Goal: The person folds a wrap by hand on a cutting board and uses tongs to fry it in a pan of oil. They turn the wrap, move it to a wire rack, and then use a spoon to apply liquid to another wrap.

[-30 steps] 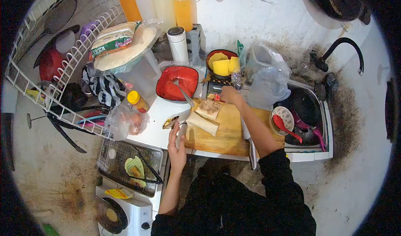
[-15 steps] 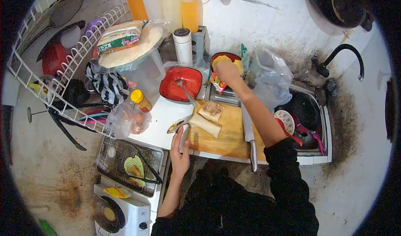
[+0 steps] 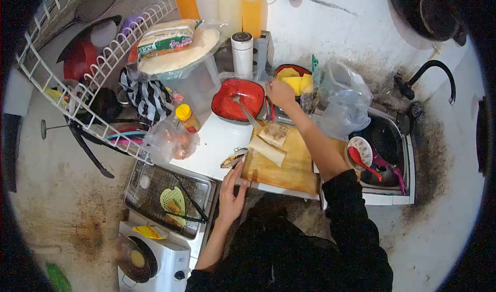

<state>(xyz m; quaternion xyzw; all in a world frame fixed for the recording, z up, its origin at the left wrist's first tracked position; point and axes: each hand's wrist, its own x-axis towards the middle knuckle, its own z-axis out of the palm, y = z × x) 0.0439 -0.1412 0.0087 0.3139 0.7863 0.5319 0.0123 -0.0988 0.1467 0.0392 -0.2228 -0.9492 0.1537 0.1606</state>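
Note:
My right hand (image 3: 280, 94) is closed beside the dark-rimmed bowl (image 3: 291, 67), which holds yellow food. A strip of red shows under its fingers; what it grips I cannot make out. With fingers stretched out, my left hand (image 3: 231, 196) lies at the left edge of the wooden cutting board (image 3: 281, 175). Its fingertips are close to a small filled piece of food (image 3: 234, 158). On the board rest a pale folded wrap (image 3: 267, 151) and a browned flat one (image 3: 274, 133). My right forearm hides most of the knife.
A red bowl (image 3: 238, 100) with a utensil stands behind the board. A yellow-capped jar (image 3: 187, 118) and a bag of eggs (image 3: 175, 143) are left of it. The sink (image 3: 408, 160) holds dishes at right. A frying pan (image 3: 136, 259) sits on the stove at lower left.
My right hand has moved from over the yellow food to the bowl's left side. The red packet under it shows less. The whole view has shifted slightly.

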